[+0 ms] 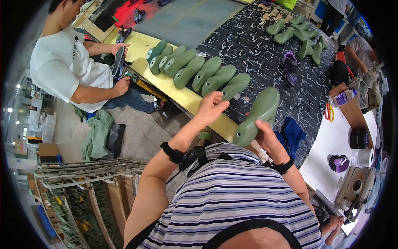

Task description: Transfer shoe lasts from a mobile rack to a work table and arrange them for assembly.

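My right hand (268, 139) grips a green shoe last (260, 112) near its holed end, with the toe pointing up and away from me. The thumb lies on top and most of the fingers are hidden beneath. My left hand (212, 108) holds nothing that I can see; its fingers are half curled and a little apart. It is nearest to the right end of a row of several green shoe lasts (188, 71), close to the last (236, 86) there. The row lies along the yellow edge (182, 97) of the worktable.
More green lasts (286, 35) and a purple sandal (290, 68) lie farther back on the patterned black cover (248, 45). Blue cloth (291, 135) is at my right, beside a white table (327, 153). At left a co-worker (62, 62) holds a sandal. A wire rack (91, 199) stands lower left.
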